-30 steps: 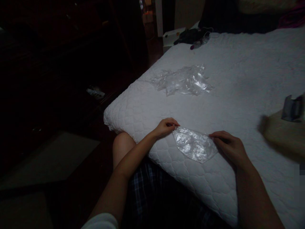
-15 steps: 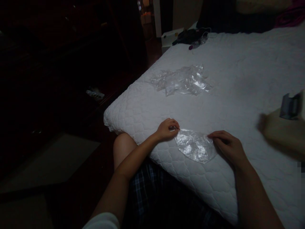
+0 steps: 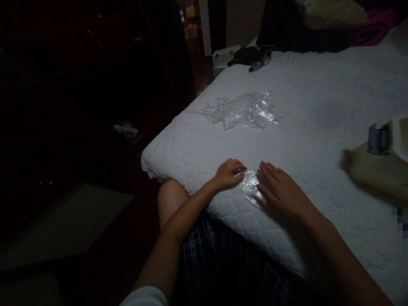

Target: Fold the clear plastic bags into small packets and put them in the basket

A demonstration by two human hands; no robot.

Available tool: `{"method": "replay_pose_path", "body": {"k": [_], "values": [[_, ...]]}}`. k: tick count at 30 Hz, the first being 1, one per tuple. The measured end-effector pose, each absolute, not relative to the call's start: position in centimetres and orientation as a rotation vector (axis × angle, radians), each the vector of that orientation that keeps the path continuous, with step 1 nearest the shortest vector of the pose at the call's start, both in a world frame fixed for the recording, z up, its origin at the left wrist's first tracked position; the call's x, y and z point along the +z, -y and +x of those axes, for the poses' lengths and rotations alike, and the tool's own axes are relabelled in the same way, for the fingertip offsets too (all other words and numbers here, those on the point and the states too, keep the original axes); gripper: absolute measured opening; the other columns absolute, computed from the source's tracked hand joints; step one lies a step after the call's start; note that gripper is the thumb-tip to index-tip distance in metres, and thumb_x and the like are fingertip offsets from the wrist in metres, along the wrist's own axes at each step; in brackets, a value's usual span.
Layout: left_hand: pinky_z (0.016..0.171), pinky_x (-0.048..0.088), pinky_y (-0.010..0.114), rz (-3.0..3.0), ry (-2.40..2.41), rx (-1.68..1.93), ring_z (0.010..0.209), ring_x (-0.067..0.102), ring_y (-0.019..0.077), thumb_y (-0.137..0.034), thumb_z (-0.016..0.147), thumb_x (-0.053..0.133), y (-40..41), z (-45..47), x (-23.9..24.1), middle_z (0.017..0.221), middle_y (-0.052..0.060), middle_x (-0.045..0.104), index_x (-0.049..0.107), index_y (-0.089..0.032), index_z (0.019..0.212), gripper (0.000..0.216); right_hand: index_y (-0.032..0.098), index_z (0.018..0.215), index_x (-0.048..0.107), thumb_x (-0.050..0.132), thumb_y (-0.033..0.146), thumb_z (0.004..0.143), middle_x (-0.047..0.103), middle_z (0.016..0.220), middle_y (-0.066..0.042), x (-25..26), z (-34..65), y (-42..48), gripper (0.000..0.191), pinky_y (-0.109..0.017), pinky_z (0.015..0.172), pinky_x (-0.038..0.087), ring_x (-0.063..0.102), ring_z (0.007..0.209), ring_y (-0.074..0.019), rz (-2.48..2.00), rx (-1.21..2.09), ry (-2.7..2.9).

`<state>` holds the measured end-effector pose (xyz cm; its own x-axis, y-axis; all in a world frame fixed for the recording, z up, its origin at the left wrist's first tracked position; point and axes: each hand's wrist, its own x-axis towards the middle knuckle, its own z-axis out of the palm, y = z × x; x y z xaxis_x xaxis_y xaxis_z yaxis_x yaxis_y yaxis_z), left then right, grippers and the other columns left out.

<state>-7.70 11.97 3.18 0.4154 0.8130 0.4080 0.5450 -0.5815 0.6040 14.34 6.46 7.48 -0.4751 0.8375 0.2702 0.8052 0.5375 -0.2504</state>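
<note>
At the bed's near edge, a small clear plastic bag [image 3: 250,182] lies crinkled and shiny on the quilted white cover. My left hand [image 3: 230,173] is closed, pinching its upper left corner between thumb and fingers. Over the right part of the bag is my right hand [image 3: 280,187], fingers stretched out and thumb apart, hiding that side. Whether its palm presses on the plastic I cannot tell. Farther back on the bed, several more clear plastic pieces [image 3: 244,110] form a loose, overlapping heap.
The bed [image 3: 306,106] fills the middle and right. A beige container with a dark latch [image 3: 378,140] stands at the right. Dark items [image 3: 250,55] lie at the bed's far left corner, beside a white box [image 3: 221,59]. The floor at left is dim.
My right hand has let go of the bag's right corner and moved left over it, fingers now extended. Less of the bag shows. My left hand keeps its pinch.
</note>
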Motion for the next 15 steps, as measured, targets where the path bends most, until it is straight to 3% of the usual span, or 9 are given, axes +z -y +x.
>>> {"method": "replay_pose_path", "body": {"k": [6,15], "values": [[0.085,0.049,0.033,2.381,-1.134,0.935,0.087,0.059,0.0167,-0.018,0.081,0.063,-12.1,-7.8,3.1,0.093,0.004,0.068,0.069,-0.018,0.089,0.010,0.014,0.145,0.041,0.024,0.061,0.092,0.045,0.146,-0.016,5.3,13.4,-5.8,0.073,-0.053,0.113,0.028,0.038,0.137,-0.0302,-1.446,0.077,2.619],[0.083,0.049,0.033,2.423,-1.139,0.894,0.088,0.058,0.0180,-0.018,0.082,0.061,-12.1,-7.8,3.0,0.095,0.005,0.068,0.069,-0.018,0.089,0.011,0.014,0.146,0.040,0.027,0.062,0.090,0.039,0.150,-0.015,4.3,17.9,-4.2,0.074,-0.052,0.115,0.023,0.035,0.139,-0.0296,-1.657,0.037,2.521]]}}
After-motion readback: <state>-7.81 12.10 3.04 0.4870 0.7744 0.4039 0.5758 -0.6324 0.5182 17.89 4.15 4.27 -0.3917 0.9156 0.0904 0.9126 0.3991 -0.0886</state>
